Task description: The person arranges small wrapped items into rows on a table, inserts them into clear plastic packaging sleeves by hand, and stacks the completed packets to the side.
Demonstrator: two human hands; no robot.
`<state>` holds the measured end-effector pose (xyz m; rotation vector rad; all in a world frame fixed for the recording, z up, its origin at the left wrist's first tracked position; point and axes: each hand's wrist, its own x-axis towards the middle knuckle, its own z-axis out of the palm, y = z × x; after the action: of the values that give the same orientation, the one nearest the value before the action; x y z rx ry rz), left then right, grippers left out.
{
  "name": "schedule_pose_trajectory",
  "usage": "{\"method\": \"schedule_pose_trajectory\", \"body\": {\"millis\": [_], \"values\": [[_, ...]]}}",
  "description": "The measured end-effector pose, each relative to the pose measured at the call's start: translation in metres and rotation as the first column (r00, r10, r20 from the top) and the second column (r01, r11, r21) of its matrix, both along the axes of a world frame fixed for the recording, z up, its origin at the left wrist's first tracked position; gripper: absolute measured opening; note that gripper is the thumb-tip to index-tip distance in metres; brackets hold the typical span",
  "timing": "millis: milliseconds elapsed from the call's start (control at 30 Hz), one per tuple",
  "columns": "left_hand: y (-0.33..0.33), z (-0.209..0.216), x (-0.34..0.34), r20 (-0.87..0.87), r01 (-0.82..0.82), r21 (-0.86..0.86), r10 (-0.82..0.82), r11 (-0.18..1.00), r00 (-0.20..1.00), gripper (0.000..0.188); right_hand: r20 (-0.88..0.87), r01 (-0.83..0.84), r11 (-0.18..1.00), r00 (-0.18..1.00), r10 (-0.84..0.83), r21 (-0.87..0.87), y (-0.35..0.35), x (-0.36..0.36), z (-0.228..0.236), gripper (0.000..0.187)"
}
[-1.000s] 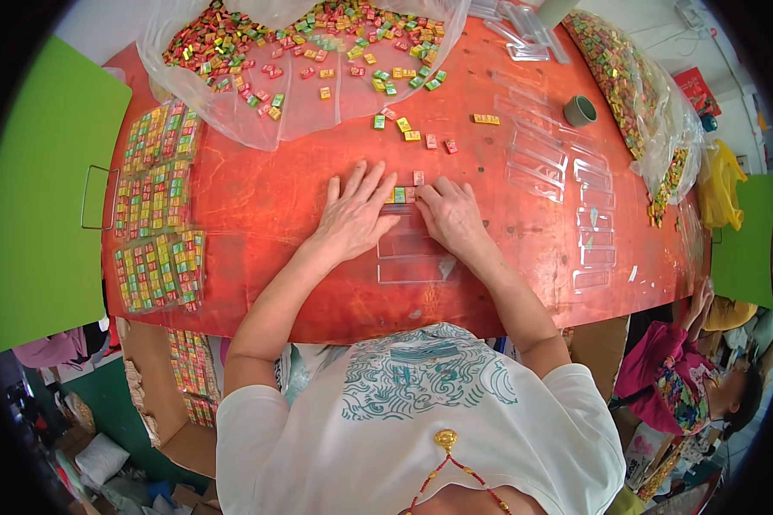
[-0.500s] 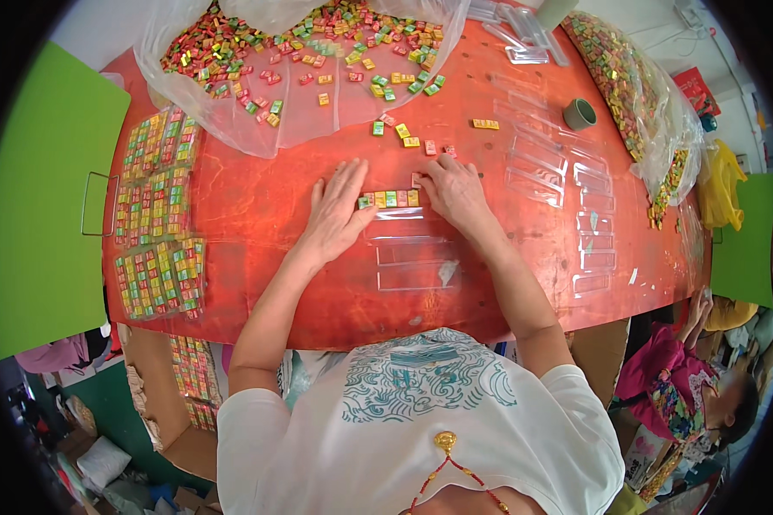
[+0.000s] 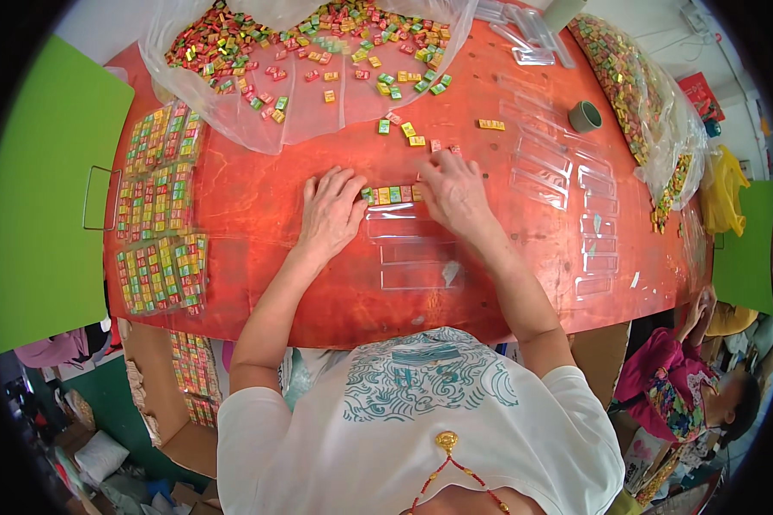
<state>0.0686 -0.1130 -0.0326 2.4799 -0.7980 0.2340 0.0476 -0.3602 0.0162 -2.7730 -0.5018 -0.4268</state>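
A short row of small box-shaped pieces (image 3: 394,196), green, yellow and red, lies at the upper end of several clear plastic trays (image 3: 421,279) in front of me. My left hand (image 3: 331,209) rests at the row's left end, its fingers bent but apart and its thumb close to the end piece. At the right end, the fingertips of my right hand (image 3: 457,196) are pinched together over a small red piece, mostly hidden behind them. A few loose pieces, among them a yellow one (image 3: 416,141), lie just beyond my right hand.
A clear plastic sheet (image 3: 305,116) with a heap of pieces spreads at the back. Filled trays (image 3: 156,206) are stacked at the left. More clear trays (image 3: 597,223), a green cup (image 3: 585,117) and a bulging bag (image 3: 614,81) are at the right. Another person (image 3: 674,382) sits at lower right.
My right hand has moved slightly nearer the row, bringing the pinched red piece to its right end. My left fingers have bent and drawn back a little.
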Motion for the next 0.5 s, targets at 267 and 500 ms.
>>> {"method": "schedule_pose_trajectory", "body": {"millis": [267,500], "values": [[-0.004,0.003,-0.003,-0.002,-0.012,0.002,0.012,1.0,1.0,0.034,0.017,-0.249,0.968,0.968,0.249,-0.006,0.029,-0.003,-0.012,0.024],[-0.004,0.004,-0.006,-0.012,-0.023,0.028,0.024,0.999,1.0,0.034,0.049,-0.263,0.965,0.963,0.264,-0.013,0.027,-0.003,-0.015,0.025]]}}
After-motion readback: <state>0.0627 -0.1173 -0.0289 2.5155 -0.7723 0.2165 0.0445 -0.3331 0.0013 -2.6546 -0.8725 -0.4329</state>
